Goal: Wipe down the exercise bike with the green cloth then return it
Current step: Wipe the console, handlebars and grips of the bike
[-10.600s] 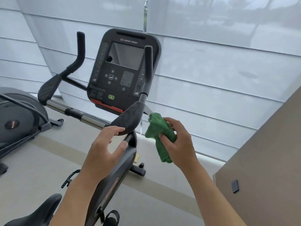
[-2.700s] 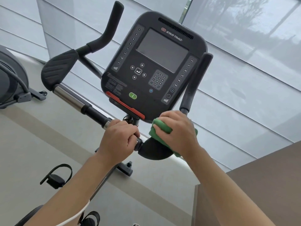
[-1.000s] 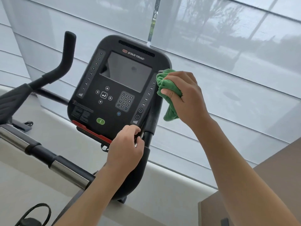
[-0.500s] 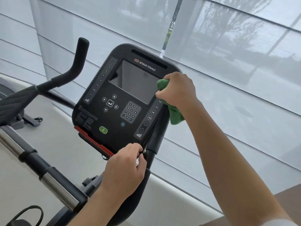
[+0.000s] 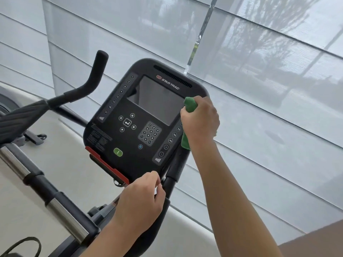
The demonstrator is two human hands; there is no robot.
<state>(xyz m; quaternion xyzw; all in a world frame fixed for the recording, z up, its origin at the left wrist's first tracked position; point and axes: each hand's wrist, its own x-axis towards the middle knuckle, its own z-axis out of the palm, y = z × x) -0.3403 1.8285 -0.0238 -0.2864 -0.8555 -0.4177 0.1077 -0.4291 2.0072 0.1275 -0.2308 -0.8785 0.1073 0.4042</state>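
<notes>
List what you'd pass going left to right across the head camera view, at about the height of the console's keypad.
Left handlebar's ribbed elbow pad → level-button column → enter button → number keypad → green cloth → right hand → window blind.
</notes>
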